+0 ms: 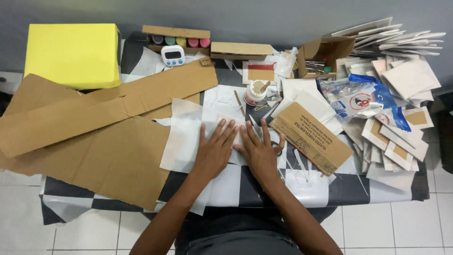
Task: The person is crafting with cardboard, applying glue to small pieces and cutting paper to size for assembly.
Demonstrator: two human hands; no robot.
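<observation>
Both palms flat, side by side: my left hand (214,153) and right hand (259,153) press the white paper (186,134) smooth, gripping nothing.

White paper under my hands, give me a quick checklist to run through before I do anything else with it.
1. Both hands on the paper: ok. Left hand and right hand lie flat on the white paper.
2. Paper lying flat: ok where visible; the part under the hands is hidden.
3. Scissors within reach: ok, the scissors lie partly under the right hand.
4. Glue pot near: ok, the pot stands just beyond the paper, a stick in it.
5. Room on the left: not ok, the cardboard sheets meet the paper's left edge.
6. Glue already on the paper: cannot tell.
</observation>
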